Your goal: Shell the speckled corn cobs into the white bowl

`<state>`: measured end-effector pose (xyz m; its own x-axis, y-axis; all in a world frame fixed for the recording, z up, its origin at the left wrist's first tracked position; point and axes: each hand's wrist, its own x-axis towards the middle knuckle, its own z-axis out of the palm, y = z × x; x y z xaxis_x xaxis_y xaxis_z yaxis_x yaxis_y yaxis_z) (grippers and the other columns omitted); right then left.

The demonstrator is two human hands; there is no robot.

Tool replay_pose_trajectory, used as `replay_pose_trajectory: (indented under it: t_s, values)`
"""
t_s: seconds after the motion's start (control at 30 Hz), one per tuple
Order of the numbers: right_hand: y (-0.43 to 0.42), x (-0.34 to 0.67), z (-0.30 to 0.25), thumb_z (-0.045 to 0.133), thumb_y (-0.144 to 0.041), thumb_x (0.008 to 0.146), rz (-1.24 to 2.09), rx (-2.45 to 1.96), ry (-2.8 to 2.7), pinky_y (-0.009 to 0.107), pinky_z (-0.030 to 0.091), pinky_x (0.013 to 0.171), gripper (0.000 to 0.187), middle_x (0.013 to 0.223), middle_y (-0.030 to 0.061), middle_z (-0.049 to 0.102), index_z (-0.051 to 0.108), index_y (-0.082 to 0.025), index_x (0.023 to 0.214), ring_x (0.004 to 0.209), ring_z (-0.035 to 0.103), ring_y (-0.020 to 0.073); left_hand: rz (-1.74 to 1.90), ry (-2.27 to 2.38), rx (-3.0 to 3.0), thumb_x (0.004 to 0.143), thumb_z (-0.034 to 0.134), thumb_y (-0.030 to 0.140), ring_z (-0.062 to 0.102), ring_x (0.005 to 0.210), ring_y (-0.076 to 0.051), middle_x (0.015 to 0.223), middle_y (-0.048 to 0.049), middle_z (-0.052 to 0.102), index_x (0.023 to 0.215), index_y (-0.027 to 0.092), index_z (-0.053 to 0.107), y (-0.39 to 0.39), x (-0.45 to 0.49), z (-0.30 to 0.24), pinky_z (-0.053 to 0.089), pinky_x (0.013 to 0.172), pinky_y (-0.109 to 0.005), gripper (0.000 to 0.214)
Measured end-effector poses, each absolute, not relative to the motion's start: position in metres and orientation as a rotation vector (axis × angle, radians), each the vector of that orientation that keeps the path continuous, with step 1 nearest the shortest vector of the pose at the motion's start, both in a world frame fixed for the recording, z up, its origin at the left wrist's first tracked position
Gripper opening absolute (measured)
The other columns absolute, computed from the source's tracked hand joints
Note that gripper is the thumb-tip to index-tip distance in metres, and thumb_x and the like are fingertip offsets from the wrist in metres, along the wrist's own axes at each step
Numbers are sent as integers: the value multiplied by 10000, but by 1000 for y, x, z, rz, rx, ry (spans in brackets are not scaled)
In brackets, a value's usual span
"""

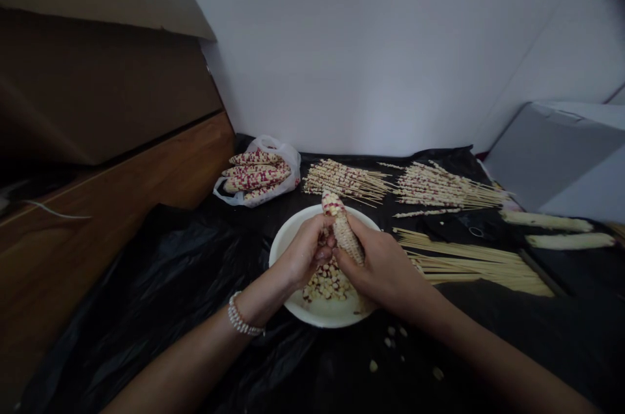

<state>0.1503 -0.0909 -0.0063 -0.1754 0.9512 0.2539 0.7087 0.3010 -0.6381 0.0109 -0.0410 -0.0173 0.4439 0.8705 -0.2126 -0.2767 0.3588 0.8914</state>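
Note:
An ear of corn [347,239] is held tilted over a white bowl [288,232]. Its tip still bears white and purple kernels, while the lower part shows bare cob. My right hand [383,262] is closed around the lower end, thumb and fingers on either side. Against the ear's left side, my left hand [310,246] is closed with its fingers curled in; its fingertips are partly hidden. Loose white and purple kernels [326,284] lie in the bowl beneath both hands.
Behind the bowl, a plastic bag [291,170] holds several ears of corn [256,173]. Kernel-threaded skewers [342,178] lie in two piles. Bare sticks [469,261] and stripped cobs [547,222] are at right. Stray kernels [389,341] dot the black plastic sheet [195,271].

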Motion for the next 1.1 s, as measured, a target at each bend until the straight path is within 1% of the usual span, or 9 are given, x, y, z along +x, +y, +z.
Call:
replay_pose_trajectory:
  t_s: [0.2, 0.27, 0.4, 0.47, 0.57, 0.7, 0.77, 0.97, 1.1]
  values:
    - [-90, 150, -7, 501, -227, 831, 581, -1361, -1930, 397, 482, 854, 513, 1064, 83, 696, 476, -201, 1344, 973, 645, 258, 819, 788, 724, 591, 500, 135, 226, 362, -11, 477, 47, 375, 525, 155, 440, -37, 8, -16, 139, 356, -149, 92]
    - [-90, 150, -7, 496, -219, 836, 594, -1348, -1912, 389, 482, 845, 501, 1056, 80, 695, 479, -199, 1336, 947, 647, 246, 801, 723, 672, 617, 531, 139, 236, 366, -8, 504, 40, 410, 559, 145, 470, -37, 7, -14, 148, 353, -139, 85]
    - [-90, 150, -5, 491, -227, 843, 577, -1348, -1898, 374, 484, 804, 486, 1040, 86, 691, 477, -192, 1328, 896, 649, 234, 800, 632, 651, 802, 618, 368, 225, 376, 3, 586, 38, 476, 713, 138, 557, -37, 7, -12, 136, 350, -123, 254]
    - [-90, 150, -5, 488, -234, 844, 567, -1350, -1898, 378, 485, 807, 510, 1068, 97, 687, 460, -191, 1351, 908, 649, 238, 809, 659, 714, 824, 630, 468, 216, 374, 7, 575, 52, 455, 728, 139, 558, -38, 8, -15, 127, 350, -124, 350]
    - [-90, 150, -5, 482, -225, 842, 560, -1330, -1901, 378, 487, 820, 522, 1100, 102, 683, 450, -187, 1361, 931, 650, 238, 845, 698, 856, 835, 627, 509, 251, 384, 2, 547, 61, 414, 672, 140, 518, -38, 10, -20, 141, 361, -130, 418]
    - [-90, 151, -5, 478, -231, 847, 561, -1322, -1904, 369, 491, 797, 426, 1032, 94, 689, 503, -173, 1269, 893, 650, 232, 873, 693, 942, 839, 645, 454, 274, 399, -7, 555, 60, 421, 676, 151, 499, -40, 11, -20, 150, 377, -142, 374]
    - [-90, 151, -5, 476, -235, 849, 568, -1333, -1905, 372, 491, 795, 422, 1019, 94, 690, 502, -170, 1265, 881, 652, 232, 884, 700, 944, 835, 651, 426, 262, 401, -7, 564, 60, 428, 685, 153, 505, -41, 12, -19, 140, 382, -151, 344]
    - [-91, 152, -8, 495, -251, 842, 515, -1406, -1946, 420, 485, 863, 564, 1130, 124, 682, 424, -179, 1396, 1016, 643, 279, 867, 727, 942, 817, 568, 357, 238, 385, -24, 507, 58, 390, 607, 160, 489, -41, 13, -19, 158, 391, -190, 298]
    - [-92, 152, -8, 498, -241, 844, 485, -1419, -1990, 436, 489, 865, 592, 1172, 122, 675, 405, -208, 1428, 1031, 645, 292, 835, 723, 867, 735, 491, 290, 244, 386, -30, 505, 46, 393, 561, 157, 495, -41, 9, -21, 190, 398, -195, 219]
